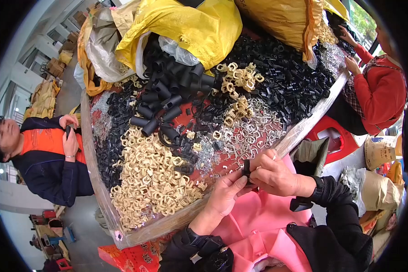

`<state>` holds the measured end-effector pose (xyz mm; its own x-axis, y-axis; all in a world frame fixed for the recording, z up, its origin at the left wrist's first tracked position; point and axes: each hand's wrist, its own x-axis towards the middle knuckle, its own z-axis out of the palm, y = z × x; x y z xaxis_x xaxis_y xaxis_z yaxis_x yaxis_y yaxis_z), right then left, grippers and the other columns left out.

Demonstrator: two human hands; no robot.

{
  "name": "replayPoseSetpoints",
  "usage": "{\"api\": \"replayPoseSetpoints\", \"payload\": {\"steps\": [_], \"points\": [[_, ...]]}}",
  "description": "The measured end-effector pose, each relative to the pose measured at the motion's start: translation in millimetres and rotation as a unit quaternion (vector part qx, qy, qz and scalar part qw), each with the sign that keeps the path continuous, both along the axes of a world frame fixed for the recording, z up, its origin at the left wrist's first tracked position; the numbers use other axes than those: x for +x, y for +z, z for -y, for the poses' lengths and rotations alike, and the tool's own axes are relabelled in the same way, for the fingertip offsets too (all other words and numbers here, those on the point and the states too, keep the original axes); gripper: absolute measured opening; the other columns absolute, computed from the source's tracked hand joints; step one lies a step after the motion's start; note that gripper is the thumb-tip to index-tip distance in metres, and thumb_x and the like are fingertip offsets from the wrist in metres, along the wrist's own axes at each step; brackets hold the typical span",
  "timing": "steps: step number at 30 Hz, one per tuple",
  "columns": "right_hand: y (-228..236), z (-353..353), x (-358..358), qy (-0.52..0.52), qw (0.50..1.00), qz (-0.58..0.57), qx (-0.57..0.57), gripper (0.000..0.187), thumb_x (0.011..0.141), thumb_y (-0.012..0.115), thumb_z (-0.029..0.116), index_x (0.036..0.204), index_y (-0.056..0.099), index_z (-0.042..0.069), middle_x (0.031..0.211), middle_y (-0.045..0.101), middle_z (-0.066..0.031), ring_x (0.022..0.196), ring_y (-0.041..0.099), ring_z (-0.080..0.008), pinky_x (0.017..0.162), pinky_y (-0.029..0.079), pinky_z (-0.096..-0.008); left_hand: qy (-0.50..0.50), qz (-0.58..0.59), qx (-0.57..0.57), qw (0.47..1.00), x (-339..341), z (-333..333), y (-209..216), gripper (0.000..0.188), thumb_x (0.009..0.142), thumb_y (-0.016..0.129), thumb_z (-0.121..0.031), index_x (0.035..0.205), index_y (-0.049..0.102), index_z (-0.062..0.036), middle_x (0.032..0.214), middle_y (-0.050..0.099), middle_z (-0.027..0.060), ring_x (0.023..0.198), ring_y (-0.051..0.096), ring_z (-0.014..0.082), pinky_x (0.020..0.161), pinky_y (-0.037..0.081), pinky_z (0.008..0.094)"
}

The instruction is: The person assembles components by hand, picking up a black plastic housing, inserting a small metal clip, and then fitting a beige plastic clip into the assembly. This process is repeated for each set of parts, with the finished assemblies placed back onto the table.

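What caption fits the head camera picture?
Left hand and right hand hold a small black part at a table of cream pieces and black tubes.

A wood-rimmed red table holds cream links left of the left hand, silvery hooks just beyond the right hand, and black tubes and small black pieces farther off.

Open air above heaps, yellow sacks beyond
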<state>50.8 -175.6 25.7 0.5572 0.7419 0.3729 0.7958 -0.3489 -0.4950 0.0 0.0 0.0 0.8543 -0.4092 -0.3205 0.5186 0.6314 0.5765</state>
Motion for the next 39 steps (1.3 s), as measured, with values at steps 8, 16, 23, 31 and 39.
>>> {"api": "replayPoseSetpoints", "payload": {"steps": [8, 16, 23, 31, 39], "points": [[-14, -21, 24, 0.041, 0.896, -0.399, 0.192, 0.019, 0.072, 0.065, 0.014, 0.081, 0.05, 0.006, 0.082, 0.048, -0.005, 0.072, 0.048, -0.0227, 0.067, 0.041, -0.0322, -0.004, 0.016, 0.049, 0.999, -3, -22, 12, 0.025, 0.084, 0.052, -0.011, 0.106, 0.051, 0.0008, 0.095, 0.058, 0.0069, 0.083, 0.058, 0.0141, 0.073, 0.047, 0.0225], [-30, -79, 84, -0.092, 0.994, 0.037, -0.037, 0.026, 0.077, 0.058, 0.029, 0.075, 0.052, 0.004, 0.069, 0.051, -0.0062, 0.065, 0.056, -0.0245, 0.056, 0.044, -0.0329, 0.166, -0.027, 0.059, 0.984, -11, -36, 0, 0.02, 0.082, 0.054, -0.012, 0.099, 0.053, 0.0002, 0.096, 0.059, 0.0137, 0.082, 0.059, 0.0194, 0.069, 0.05, 0.0237], [-33, -85, 89, -0.036, 0.997, 0.003, -0.065, 0.021, 0.076, 0.061, 0.023, 0.073, 0.055, 0.004, 0.072, 0.054, -0.0055, 0.067, 0.055, -0.0242, 0.058, 0.045, -0.0334, 0.205, -0.027, 0.057, 0.977, -16, -51, 1, 0.021, 0.082, 0.054, -0.013, 0.098, 0.053, 0.0001, 0.094, 0.059, 0.0144, 0.081, 0.06, 0.0208, 0.067, 0.05, 0.0245], [16, -53, 49, 0.165, 0.908, -0.323, 0.21, 0.019, 0.075, 0.063, 0.016, 0.089, 0.06, 0.003, 0.082, 0.058, -0.0063, 0.078, 0.054, -0.0194, 0.075, 0.041, -0.0297, 0.037, 0.0, -0.006, 0.999, -8, -55, 12, 0.029, 0.08, 0.058, -0.022, 0.1, 0.054, -0.0007, 0.088, 0.06, 0.0131, 0.076, 0.061, 0.0198, 0.062, 0.05, 0.0231], [11, -47, 35, 0.224, 0.91, -0.254, 0.24, 0.022, 0.075, 0.064, 0.022, 0.088, 0.061, 0.005, 0.087, 0.061, -0.0058, 0.086, 0.054, -0.0216, 0.081, 0.038, -0.0358, -0.012, -0.021, -0.047, 0.999, -14, -50, 10, 0.04, 0.078, 0.059, -0.025, 0.103, 0.05, 0.0045, 0.087, 0.059, 0.0185, 0.075, 0.061, 0.0253, 0.063, 0.053, 0.029]]}}
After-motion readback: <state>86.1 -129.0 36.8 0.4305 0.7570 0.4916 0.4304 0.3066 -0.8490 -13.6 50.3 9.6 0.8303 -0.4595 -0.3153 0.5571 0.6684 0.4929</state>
